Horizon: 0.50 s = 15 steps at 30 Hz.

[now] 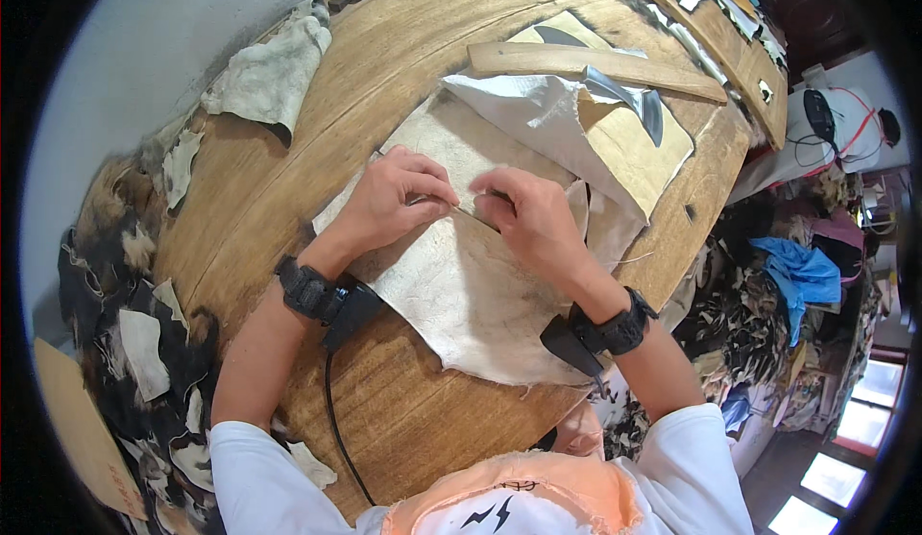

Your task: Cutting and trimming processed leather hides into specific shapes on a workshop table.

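A pale, cream-coloured hide (437,304) lies spread on the wooden table in front of me, its edges uneven. Over its middle, my left hand (403,194) is closed, thumb and forefinger pinched together. Close by on the right, my right hand (528,213) is curled with its fingertips drawn together. A thin dark line runs between the two sets of fingertips; whether it is a thread, a needle or a seam in the hide, I cannot tell. Beyond my hands, a folded white flap of hide (528,108) overlaps a yellowish sheet (639,156).
A long wooden strip (595,62) and a grey curved blade-like piece (629,103) lie at the table's far side. Hide scraps (274,74) sit by the left wall. Dark fur offcuts (106,266) heap along the left; more piles and a blue cloth (799,271) are at right.
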Tool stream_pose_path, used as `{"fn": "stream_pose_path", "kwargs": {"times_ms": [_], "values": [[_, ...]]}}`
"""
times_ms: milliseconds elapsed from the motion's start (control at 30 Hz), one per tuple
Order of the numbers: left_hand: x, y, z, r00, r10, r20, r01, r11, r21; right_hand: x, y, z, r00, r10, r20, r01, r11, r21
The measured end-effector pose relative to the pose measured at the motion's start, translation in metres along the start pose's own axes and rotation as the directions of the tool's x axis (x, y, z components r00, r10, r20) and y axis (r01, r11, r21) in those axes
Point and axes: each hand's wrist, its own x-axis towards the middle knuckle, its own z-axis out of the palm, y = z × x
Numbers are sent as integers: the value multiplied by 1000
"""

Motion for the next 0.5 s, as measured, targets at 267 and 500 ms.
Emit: {"fn": "stream_pose_path", "kwargs": {"times_ms": [267,500], "values": [[1,1,4,999,-39,14,38,998,50,-1,9,3,999,-45,-29,43,997,-65],[1,2,6,1000,-15,-7,16,998,59,1,9,-1,999,-32,7,33,998,-46]]}}
